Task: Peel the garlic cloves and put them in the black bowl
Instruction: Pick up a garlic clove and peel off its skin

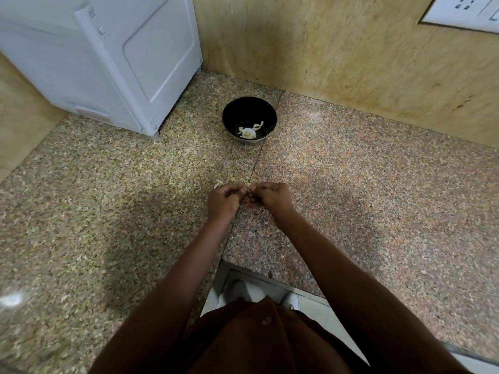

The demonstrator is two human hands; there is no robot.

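The black bowl (249,109) stands on the speckled stone counter near the back wall, with a few pale peeled garlic cloves (248,130) lying in its bottom. Nearer to me, my left hand (222,199) and my right hand (271,197) meet above the counter, fingers curled toward each other. Between their fingertips they pinch a small garlic clove (249,188), mostly hidden by the fingers. A thin pale scrap of garlic skin (217,184) sticks out beside my left hand.
A white appliance (108,58) fills the back left of the counter. Beige stone walls close the corner behind the bowl, with a white socket plate (464,9) at the upper right. The counter's front edge (270,276) lies under my forearms.
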